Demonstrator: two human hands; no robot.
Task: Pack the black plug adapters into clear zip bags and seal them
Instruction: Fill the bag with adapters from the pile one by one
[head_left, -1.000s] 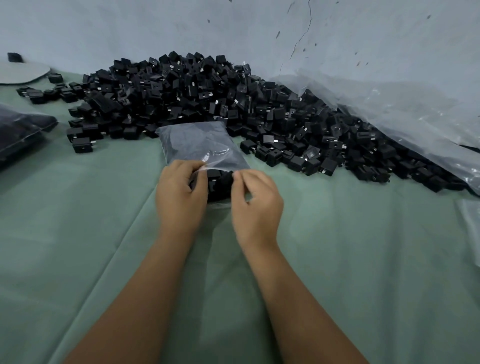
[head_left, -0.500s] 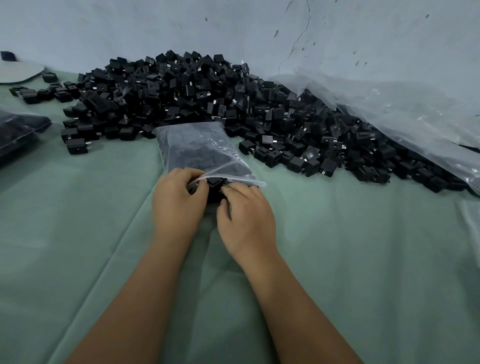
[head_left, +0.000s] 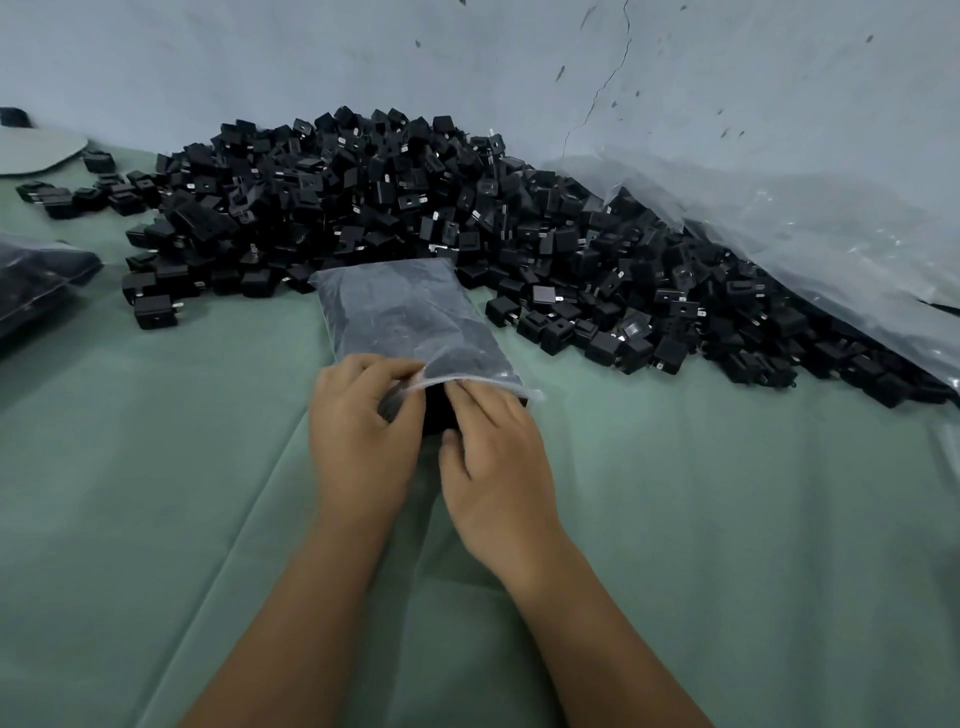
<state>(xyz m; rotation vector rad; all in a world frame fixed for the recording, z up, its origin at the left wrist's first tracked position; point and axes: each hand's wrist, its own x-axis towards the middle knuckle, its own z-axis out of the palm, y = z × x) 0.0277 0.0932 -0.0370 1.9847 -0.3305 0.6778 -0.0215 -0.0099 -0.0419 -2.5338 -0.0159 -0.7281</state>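
Note:
A clear zip bag (head_left: 402, 317) lies on the green cloth in front of me, its open mouth facing my hands. My left hand (head_left: 361, 431) pinches the bag's upper lip at the left and lifts it. My right hand (head_left: 491, 457) has its fingers reaching into the mouth, pressing black plug adapters (head_left: 441, 415) inside. Only a dark patch of those adapters shows between my hands. A big heap of loose black adapters (head_left: 415, 208) lies behind the bag against the wall.
A large crumpled clear plastic sheet (head_left: 805, 249) covers the heap's right end. At the left edge lies a filled bag (head_left: 36, 280) of dark parts, with a pale round plate (head_left: 36, 148) farther back. The green cloth (head_left: 156, 493) covers the table.
My right hand moved from the bag's right corner to the mouth and its fingers slid in. The bag's upper lip rose and the mouth widened to the right. My left hand stayed.

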